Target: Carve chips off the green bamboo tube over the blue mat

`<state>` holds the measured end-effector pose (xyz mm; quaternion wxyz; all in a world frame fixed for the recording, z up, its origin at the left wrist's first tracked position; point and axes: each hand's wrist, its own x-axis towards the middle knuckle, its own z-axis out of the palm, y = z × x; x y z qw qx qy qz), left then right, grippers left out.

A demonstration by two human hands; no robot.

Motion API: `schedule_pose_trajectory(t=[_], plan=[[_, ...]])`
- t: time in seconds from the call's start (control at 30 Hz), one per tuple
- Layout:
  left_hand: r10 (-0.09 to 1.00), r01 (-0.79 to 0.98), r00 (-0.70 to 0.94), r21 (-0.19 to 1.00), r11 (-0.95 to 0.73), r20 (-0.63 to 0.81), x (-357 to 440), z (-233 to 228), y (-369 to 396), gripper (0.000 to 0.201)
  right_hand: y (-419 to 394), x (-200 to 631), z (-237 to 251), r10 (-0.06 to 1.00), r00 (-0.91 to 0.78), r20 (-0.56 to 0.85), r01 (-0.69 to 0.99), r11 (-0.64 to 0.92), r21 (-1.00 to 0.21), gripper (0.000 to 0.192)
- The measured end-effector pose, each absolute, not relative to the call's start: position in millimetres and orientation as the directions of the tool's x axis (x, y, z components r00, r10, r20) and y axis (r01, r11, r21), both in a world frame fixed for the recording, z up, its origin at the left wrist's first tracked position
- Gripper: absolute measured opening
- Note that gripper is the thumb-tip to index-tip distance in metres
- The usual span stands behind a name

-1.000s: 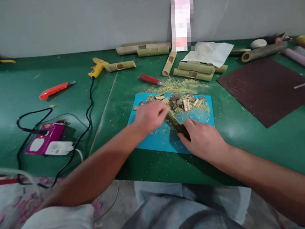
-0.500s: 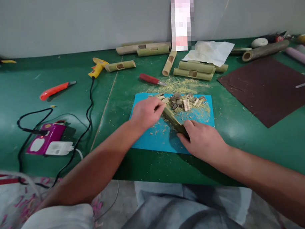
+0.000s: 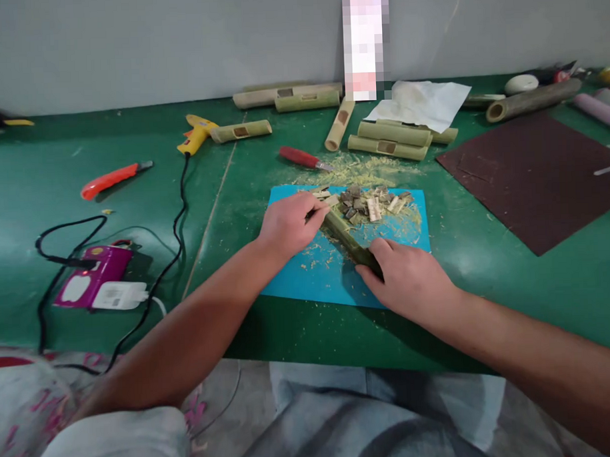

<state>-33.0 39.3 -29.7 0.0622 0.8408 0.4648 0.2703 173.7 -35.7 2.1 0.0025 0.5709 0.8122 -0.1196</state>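
Note:
Both of my hands grip a green bamboo tube held slantwise over a blue sheet. At its far end, my left hand is closed around the tube. The near end is wrapped by the fingers of my right hand, which hide that end. Beyond the tube, a pile of bamboo chips and shavings lies on the sheet. A red-handled chisel-like tool rests just past the sheet, its blade among pale shavings.
Several bamboo tubes with cut windows lie at the back. A yellow glue gun, an orange utility knife and a purple power strip with cords are on the left. A dark brown sheet lies on the right of the green table.
The bamboo tube has turned slightly in my hands: the cut notch seen earlier on its upper side now barely shows. Both hands stay in nearly the same place.

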Motion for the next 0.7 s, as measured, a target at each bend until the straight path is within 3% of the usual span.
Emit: schedule_pose_trajectory(t=[0.2, 0.4, 0.57, 0.7], plan=[[0.765, 0.652, 0.494, 0.406, -0.64, 0.413, -32.2, -26.9, 34.9, 0.015, -35.0, 175.0, 0.8, 0.931, -0.342, -0.132, 0.929, 0.313, -0.199, 0.024], [0.758, 0.516, 0.495, 0.557, -0.65, 0.425, -36.2, -24.3, 34.1, 0.011, -35.3, 175.7, -0.4, 0.932, -0.341, -0.124, 0.929, 0.313, -0.2, 0.023], [0.721, 0.538, 0.538, 0.48, -0.693, 0.436, -36.9, -19.9, 35.2, 0.012, -34.9, 176.2, -0.3, 0.933, -0.339, -0.12, 0.929, 0.313, -0.196, 0.025], [0.71, 0.525, 0.583, 0.483, -0.701, 0.395, -38.4, -16.4, 36.6, 0.012, -35.8, 176.8, -0.5, 0.932, -0.337, -0.131, 0.932, 0.311, -0.185, 0.025]])
